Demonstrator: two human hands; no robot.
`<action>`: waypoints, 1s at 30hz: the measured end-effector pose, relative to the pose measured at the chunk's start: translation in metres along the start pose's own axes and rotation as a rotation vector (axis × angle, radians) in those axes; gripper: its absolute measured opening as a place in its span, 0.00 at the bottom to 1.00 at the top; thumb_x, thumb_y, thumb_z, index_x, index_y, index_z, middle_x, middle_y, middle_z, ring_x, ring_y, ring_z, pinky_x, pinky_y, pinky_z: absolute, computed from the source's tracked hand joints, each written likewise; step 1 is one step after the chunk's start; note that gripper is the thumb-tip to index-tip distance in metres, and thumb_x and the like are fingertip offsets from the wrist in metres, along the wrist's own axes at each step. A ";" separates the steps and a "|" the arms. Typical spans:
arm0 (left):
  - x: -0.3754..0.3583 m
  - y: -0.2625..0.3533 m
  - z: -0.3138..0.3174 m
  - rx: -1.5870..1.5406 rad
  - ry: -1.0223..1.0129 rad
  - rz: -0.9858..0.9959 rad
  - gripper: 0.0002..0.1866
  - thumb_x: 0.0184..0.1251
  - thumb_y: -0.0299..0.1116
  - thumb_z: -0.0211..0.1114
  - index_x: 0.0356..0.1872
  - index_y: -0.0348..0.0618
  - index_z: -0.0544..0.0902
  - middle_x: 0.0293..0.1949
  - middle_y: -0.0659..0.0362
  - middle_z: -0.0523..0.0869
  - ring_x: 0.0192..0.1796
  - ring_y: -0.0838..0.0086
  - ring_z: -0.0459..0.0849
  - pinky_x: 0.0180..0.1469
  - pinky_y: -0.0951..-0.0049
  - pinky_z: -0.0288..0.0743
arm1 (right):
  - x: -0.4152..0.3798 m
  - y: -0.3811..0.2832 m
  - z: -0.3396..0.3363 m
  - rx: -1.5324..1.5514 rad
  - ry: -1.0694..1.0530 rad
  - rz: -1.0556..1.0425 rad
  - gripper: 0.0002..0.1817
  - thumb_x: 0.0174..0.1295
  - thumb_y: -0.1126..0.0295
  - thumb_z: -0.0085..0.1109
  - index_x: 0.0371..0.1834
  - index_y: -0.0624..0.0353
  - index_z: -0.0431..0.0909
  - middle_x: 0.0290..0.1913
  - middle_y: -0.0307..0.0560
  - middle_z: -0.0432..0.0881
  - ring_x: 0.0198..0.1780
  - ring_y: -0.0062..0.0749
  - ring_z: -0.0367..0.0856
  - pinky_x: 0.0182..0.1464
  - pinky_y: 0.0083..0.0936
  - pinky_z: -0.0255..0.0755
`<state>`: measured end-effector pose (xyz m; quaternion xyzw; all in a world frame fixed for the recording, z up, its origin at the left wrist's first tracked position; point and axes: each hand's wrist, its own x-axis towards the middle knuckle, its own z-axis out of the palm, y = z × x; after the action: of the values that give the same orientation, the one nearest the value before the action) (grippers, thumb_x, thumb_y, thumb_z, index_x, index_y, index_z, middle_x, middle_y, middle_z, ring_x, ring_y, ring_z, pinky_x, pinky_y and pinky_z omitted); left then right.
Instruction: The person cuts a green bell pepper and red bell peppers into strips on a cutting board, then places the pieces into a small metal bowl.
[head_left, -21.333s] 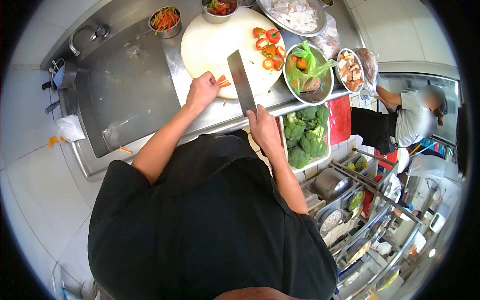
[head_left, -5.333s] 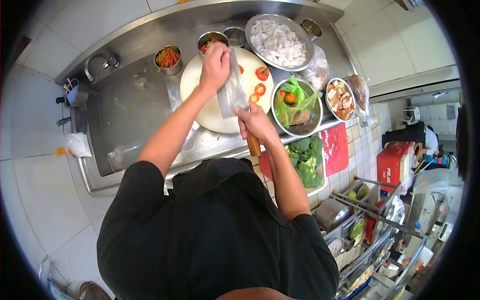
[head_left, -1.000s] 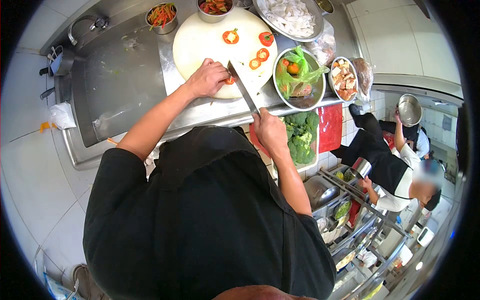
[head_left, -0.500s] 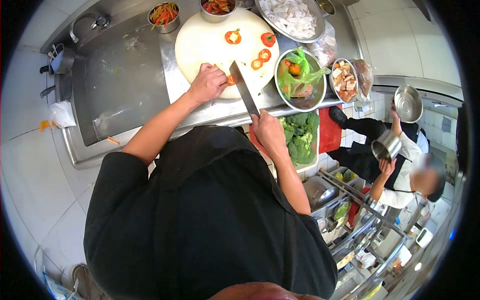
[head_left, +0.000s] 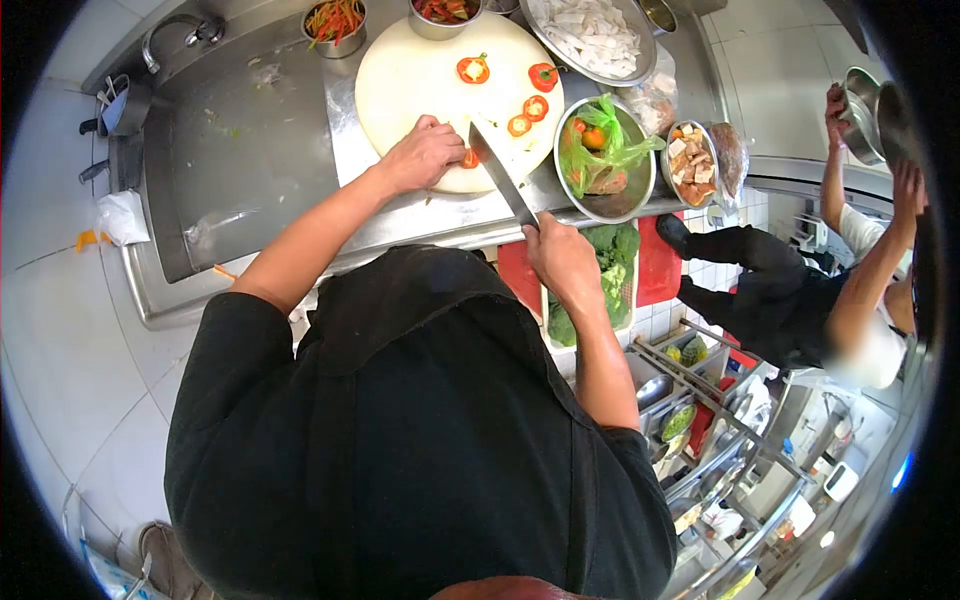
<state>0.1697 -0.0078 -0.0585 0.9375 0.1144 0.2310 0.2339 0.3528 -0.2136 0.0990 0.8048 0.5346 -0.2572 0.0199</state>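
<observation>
My right hand (head_left: pixel 562 255) grips the handle of a long knife (head_left: pixel 503 176), whose blade lies over the round cutting board (head_left: pixel 400 80) with its tip pointing up and left. On the board's lower part, my left hand (head_left: pixel 427 155) has its fingers bent together at a small red pepper piece (head_left: pixel 470 158), just left of the blade. Whether the fingers pinch anything else is hidden. Farther up the board are a cut red pepper (head_left: pixel 473 69), two pepper rings (head_left: pixel 535 108) and a red pepper with its stem (head_left: pixel 543 76).
Left is a metal sink (head_left: pixel 250 170). Beyond the board stand bowls of cut peppers (head_left: pixel 335 22) and a tray of white strips (head_left: pixel 590 40). Right are a colander (head_left: pixel 610 205) and a bowl of cubes (head_left: pixel 690 165). Broccoli (head_left: pixel 615 275) sits below. A co-worker (head_left: pixel 780 290) holds metal bowls at right.
My right hand and the knife handle have moved slightly right and down, the blade parting a little from my left hand. The co-worker has raised the metal bowls and shifted right.
</observation>
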 end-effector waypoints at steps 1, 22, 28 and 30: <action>0.001 0.000 -0.001 -0.004 -0.004 0.012 0.05 0.59 0.26 0.70 0.37 0.44 0.87 0.37 0.61 0.86 0.48 0.67 0.83 0.60 0.61 0.68 | -0.001 -0.003 -0.004 -0.016 0.016 0.001 0.17 0.77 0.59 0.53 0.45 0.64 0.80 0.33 0.68 0.87 0.41 0.68 0.87 0.50 0.59 0.79; -0.010 0.031 0.014 0.111 0.079 -0.212 0.03 0.65 0.29 0.68 0.33 0.43 0.84 0.33 0.58 0.81 0.44 0.64 0.81 0.53 0.61 0.67 | 0.012 0.002 0.036 0.118 0.092 0.022 0.16 0.77 0.59 0.54 0.43 0.63 0.79 0.35 0.70 0.86 0.40 0.70 0.86 0.46 0.61 0.78; -0.005 0.036 0.024 0.132 0.145 -0.243 0.03 0.62 0.29 0.66 0.32 0.43 0.84 0.32 0.56 0.81 0.42 0.62 0.80 0.51 0.59 0.67 | -0.014 -0.017 0.035 0.140 -0.011 0.108 0.17 0.77 0.59 0.54 0.45 0.65 0.80 0.37 0.74 0.86 0.45 0.71 0.86 0.49 0.61 0.78; -0.005 0.033 0.024 0.139 0.167 -0.212 0.02 0.62 0.29 0.66 0.32 0.43 0.84 0.31 0.57 0.80 0.42 0.62 0.80 0.51 0.59 0.67 | -0.004 -0.012 0.059 0.167 0.000 0.088 0.18 0.77 0.59 0.53 0.45 0.66 0.80 0.38 0.75 0.86 0.45 0.72 0.86 0.50 0.61 0.78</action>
<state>0.1806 -0.0472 -0.0632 0.9117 0.2475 0.2737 0.1809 0.3184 -0.2297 0.0526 0.8264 0.4754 -0.2998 -0.0360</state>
